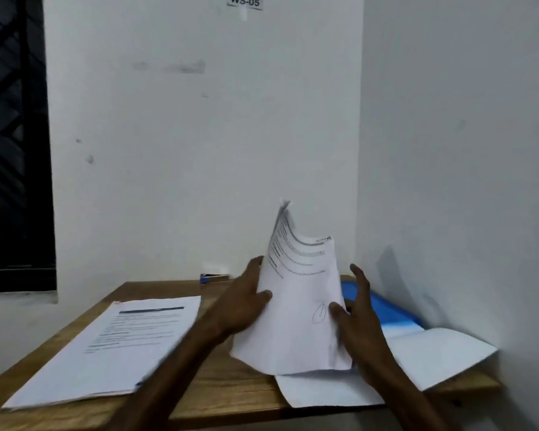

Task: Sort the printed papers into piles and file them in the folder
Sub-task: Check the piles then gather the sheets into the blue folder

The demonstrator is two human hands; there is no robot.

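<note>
L hand [246, 303] & R hand [360, 312] pinch side edges of sheets [299, 306] between them; light, floppy, so grip low.

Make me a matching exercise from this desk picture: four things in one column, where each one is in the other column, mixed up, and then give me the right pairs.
Things
1. held sheets
2. printed pile
3. blue folder
4. small blue and silver item

Places
A. at the far edge of the table
B. lying flat on the table's left side
C. upright between the left hand and the right hand
D. on the table's right side, beyond the right hand

Pairs: 1-C, 2-B, 3-D, 4-A
</note>
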